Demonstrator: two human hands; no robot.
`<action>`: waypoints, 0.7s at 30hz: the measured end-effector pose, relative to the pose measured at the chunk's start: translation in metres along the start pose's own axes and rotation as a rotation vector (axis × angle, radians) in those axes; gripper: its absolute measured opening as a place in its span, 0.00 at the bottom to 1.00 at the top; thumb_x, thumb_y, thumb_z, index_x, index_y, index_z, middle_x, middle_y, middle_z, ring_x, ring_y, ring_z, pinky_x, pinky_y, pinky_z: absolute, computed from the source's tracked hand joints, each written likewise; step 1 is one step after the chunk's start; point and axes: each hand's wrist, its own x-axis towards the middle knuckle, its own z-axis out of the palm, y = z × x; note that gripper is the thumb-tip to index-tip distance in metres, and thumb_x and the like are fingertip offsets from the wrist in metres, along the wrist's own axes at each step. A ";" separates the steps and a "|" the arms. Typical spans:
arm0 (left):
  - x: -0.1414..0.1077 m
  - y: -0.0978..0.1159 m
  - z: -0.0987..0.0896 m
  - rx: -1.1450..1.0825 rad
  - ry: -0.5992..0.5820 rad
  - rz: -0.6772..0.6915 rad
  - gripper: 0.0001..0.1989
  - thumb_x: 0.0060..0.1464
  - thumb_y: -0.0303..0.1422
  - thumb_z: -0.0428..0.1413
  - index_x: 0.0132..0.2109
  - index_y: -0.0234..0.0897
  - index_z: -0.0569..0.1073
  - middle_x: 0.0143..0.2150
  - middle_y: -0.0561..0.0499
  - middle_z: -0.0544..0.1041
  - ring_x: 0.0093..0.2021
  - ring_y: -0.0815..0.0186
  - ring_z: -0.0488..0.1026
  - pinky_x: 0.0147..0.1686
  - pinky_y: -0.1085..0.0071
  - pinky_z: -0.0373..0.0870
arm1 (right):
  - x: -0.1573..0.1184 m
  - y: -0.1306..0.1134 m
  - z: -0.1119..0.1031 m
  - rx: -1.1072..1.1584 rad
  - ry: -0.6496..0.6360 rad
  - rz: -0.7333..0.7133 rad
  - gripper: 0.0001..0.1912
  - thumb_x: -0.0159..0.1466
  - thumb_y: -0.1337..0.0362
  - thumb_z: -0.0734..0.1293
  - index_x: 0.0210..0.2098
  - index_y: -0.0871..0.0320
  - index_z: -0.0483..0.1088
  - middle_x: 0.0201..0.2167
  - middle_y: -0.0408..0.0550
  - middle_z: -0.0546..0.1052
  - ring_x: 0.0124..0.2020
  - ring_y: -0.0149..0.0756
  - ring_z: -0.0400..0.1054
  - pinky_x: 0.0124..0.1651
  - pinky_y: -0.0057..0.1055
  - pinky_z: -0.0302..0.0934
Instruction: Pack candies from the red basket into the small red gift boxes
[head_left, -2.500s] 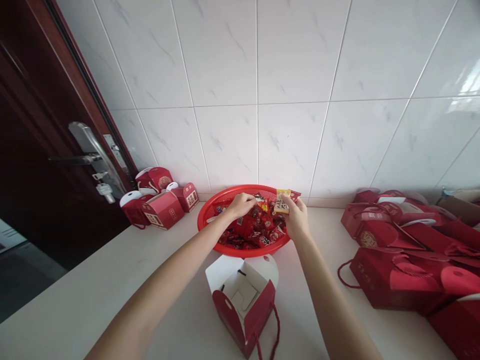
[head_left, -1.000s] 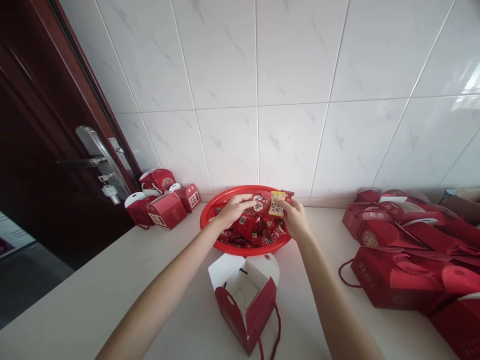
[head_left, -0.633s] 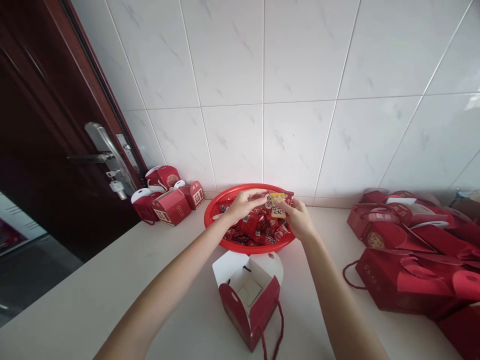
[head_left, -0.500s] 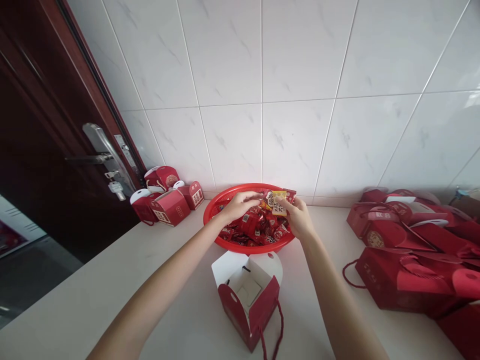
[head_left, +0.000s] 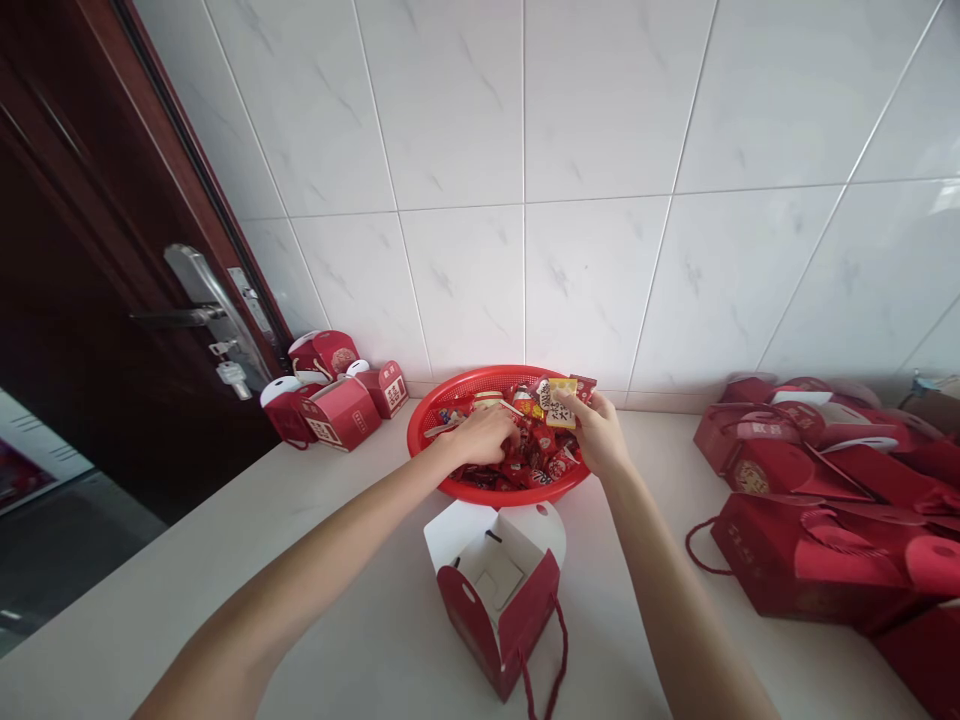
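A red plastic basket full of wrapped sweets stands against the wall. My right hand is closed over its right side, pinching a yellow-and-white snack packet and a red packet behind it. Down among the sweets is my left hand, its fingers curled in; whatever they grip is hidden. In front of the basket, a red gift box with a white inside stands with its flaps up, and its cord handle hangs at the front.
Several closed red boxes sit at the back left of the white table, beside a dark door with keys in its lock. Many more red boxes are piled on the right. A tiled wall runs behind.
My left hand has dropped from over the basket into the sweets, its fingers now bent downward. My right hand keeps hold of the packets and has barely moved.
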 end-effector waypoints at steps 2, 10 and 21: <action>0.002 0.005 0.001 0.038 -0.046 0.042 0.19 0.40 0.18 0.58 0.37 0.42 0.85 0.39 0.45 0.80 0.47 0.50 0.76 0.48 0.63 0.68 | 0.000 0.001 0.000 -0.003 0.000 -0.003 0.19 0.43 0.56 0.81 0.30 0.58 0.76 0.28 0.48 0.83 0.33 0.46 0.79 0.37 0.39 0.72; 0.021 0.021 0.015 -0.004 -0.133 0.090 0.08 0.42 0.23 0.63 0.30 0.41 0.82 0.37 0.46 0.79 0.39 0.54 0.76 0.40 0.65 0.67 | -0.001 -0.001 0.000 -0.002 -0.001 -0.016 0.18 0.43 0.56 0.81 0.29 0.57 0.76 0.27 0.46 0.82 0.31 0.44 0.79 0.37 0.38 0.72; 0.009 -0.004 0.002 -0.546 0.318 -0.138 0.09 0.55 0.37 0.59 0.38 0.36 0.80 0.37 0.46 0.83 0.39 0.57 0.78 0.41 0.65 0.72 | 0.001 0.000 0.000 0.042 0.068 -0.006 0.17 0.44 0.58 0.80 0.29 0.57 0.76 0.28 0.46 0.83 0.32 0.45 0.79 0.38 0.38 0.74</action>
